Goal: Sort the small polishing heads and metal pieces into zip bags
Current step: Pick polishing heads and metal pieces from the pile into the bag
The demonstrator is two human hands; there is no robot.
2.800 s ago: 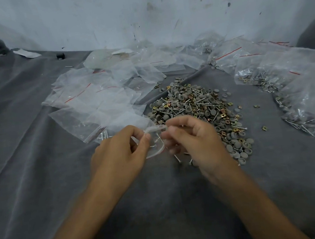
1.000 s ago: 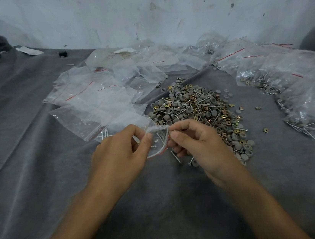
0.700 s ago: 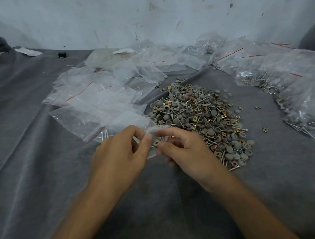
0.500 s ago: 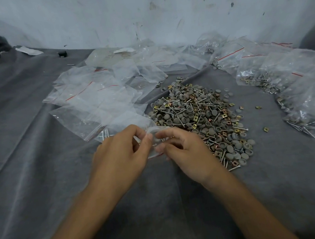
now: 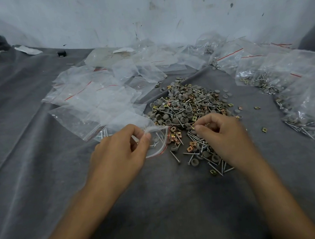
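A: Where's your zip bag?
B: Centre frame, its mouth pinched by your left hand.
A: Your right hand?
B: Fingers curled over the pile of heads and metal pieces. I can't tell if it's pinching anything.

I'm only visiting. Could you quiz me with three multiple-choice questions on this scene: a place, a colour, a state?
1. Where do the filled bags lie from the loose pile? A) to its right B) to its left C) underneath it
2. What colour is the seal line on the small bag in the left hand? A) blue B) red C) green
3. How is that small bag? A) sealed flat B) torn apart C) held with its mouth open
Answers: 1 A, bags stuffed with parts crowd the right edge; 2 B, a red line rims its mouth; 3 C, its rim gapes in a loop.
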